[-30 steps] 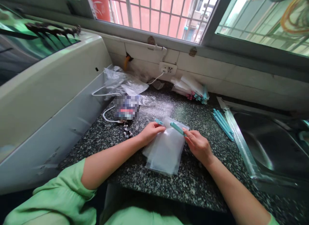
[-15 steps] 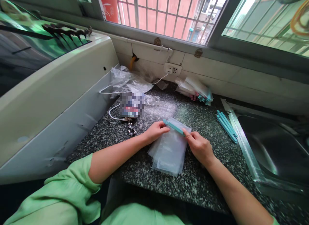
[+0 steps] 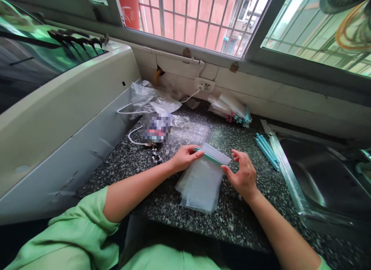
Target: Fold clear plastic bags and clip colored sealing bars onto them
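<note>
Left fingers (image 3: 198, 151) pinching teal clip (image 3: 213, 159) across clear bags (image 3: 203, 185), right fingers (image 3: 231, 161) spread just beside.

Gap over speckled dark counter (image 3: 272, 185) between right hand (image 3: 242, 175) and slim turquoise plastic sticks (image 3: 267, 152), white cable (image 3: 129, 137) beyond left hand (image 3: 185, 158).

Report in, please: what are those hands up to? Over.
Left hand pinching teal clip. Right hand open near clip's other end, contact unclear. Clip lies across see-through bags. Other teal clips off right, out of the way.
</note>
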`<state>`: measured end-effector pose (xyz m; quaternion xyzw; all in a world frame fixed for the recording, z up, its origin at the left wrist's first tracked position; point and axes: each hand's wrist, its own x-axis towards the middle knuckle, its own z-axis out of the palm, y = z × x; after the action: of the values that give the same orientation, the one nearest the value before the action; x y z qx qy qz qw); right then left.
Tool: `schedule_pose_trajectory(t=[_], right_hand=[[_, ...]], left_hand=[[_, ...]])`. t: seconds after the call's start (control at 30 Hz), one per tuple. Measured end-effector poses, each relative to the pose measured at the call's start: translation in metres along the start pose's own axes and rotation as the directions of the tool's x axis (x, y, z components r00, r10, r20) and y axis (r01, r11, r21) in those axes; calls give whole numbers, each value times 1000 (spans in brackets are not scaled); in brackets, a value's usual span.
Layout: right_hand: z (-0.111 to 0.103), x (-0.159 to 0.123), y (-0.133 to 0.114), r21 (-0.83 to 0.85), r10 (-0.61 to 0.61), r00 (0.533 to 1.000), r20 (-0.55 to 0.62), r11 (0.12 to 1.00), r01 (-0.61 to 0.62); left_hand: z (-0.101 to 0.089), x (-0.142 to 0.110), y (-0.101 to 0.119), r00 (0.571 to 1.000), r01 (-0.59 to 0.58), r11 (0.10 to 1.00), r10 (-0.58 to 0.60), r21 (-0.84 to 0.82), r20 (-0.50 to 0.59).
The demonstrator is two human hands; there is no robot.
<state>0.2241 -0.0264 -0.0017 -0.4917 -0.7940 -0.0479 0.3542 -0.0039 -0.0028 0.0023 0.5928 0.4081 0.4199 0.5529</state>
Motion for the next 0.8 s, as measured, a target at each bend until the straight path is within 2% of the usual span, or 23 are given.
schedule_pose_trajectory(t=[0.07,0.13,0.2,0.3,0.37,0.8], right_hand=[[3,1,2,190,101,982,163,973,-131],[6,1,3,320,136,936,325,915,-244],[9,1,3,376,146,914,379,878,-297],[10,1,1,394,159,928,337,872,-292],[9,2,0,401,151,934,323,872,-280],[9,2,0,408,91,946,311,886,-219]], left_hand=[[0,-1,0,998,-26,1000,25,17,49],[0,-1,0,996,-57,997,53,55,65],[-1,0,1,994,-108,985,103,135,43],[-3,1,1,985,-163,954,174,251,-22],[-4,2,1,983,-161,948,179,275,-41],[-5,3,-4,987,-153,949,160,277,-4]])
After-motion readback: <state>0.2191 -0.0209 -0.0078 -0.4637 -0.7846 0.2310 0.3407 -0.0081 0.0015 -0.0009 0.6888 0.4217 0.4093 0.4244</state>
